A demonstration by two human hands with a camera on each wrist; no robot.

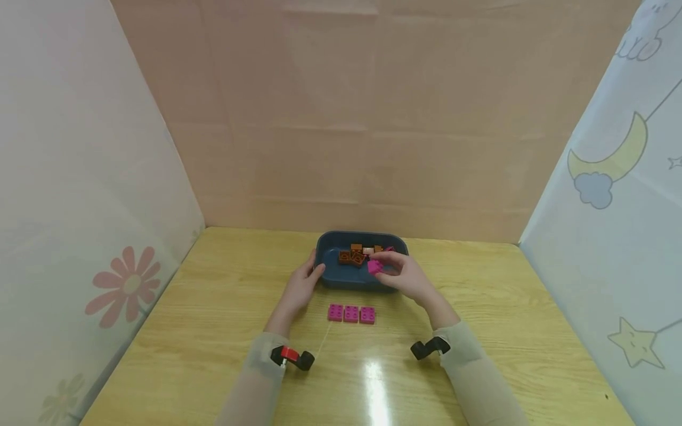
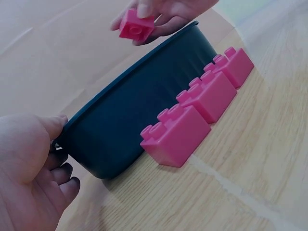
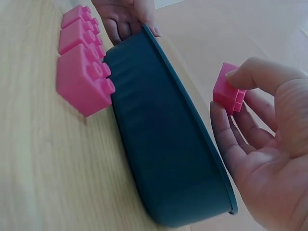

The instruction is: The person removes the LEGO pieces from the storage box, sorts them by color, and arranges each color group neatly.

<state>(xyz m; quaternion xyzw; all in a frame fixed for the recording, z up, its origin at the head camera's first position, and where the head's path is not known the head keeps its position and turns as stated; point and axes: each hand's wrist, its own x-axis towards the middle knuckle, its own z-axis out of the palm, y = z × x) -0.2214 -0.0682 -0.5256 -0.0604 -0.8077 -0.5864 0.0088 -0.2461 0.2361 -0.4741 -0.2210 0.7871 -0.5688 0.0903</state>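
In the head view, a dark blue plastic bin (image 1: 362, 284) sits on the wooden table. My left hand (image 1: 301, 288) grips its left end, thumb at the rim (image 2: 130, 72) and fingers curled outside the wall. Above the bin's right part, my right hand (image 1: 407, 276) pinches a pink toy building brick (image 3: 225, 89) between thumb and fingers. The bin contains several orange-brown bricks (image 1: 344, 257), a pale piece (image 1: 368, 251) and some pink ones partly hidden behind the right hand. Three pink bricks (image 1: 351, 313) stand studs-up in a row before the bin.
A peach backdrop (image 1: 346, 148) rises behind the table (image 1: 240, 260). Printed white sheets (image 1: 106, 177) flank it left and right. Each wrist carries a small black camera (image 1: 426, 348). A thin pale line (image 1: 323, 340) runs over the table near the leftmost brick.
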